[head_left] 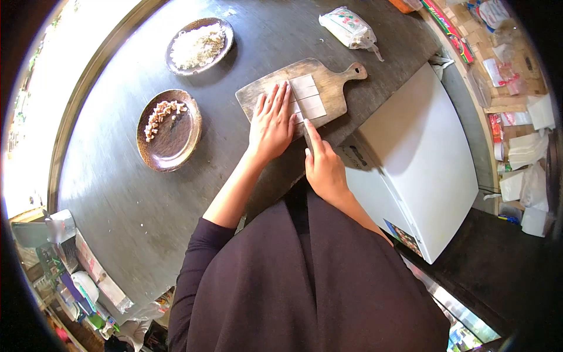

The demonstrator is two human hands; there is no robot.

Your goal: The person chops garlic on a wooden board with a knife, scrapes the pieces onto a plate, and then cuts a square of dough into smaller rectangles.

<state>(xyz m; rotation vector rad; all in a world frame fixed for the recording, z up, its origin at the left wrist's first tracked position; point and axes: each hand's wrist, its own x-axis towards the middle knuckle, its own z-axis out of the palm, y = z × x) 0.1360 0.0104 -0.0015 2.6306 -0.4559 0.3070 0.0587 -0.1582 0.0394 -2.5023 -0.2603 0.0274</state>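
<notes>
A wooden cutting board (335, 88) with a handle lies on the dark table. On it is a pale flat slab (305, 88) with straight cut lines, divided into several pieces. My left hand (272, 126) lies flat at the slab's left side, its fingers stretched out and pointing away from me. My right hand (324, 167) is closed round a knife, with the index finger stretched along it. The knife (308, 136) reaches the slab's near edge; much of its handle is hidden in the hand.
A brown plate (173, 144) with small chopped pieces stands on the table (117, 211) at the left. Behind it is a plate (227, 41) of pale shreds. A filled plastic bag (349, 28) lies beyond the board. A white chest-like appliance (422, 158) stands at the right.
</notes>
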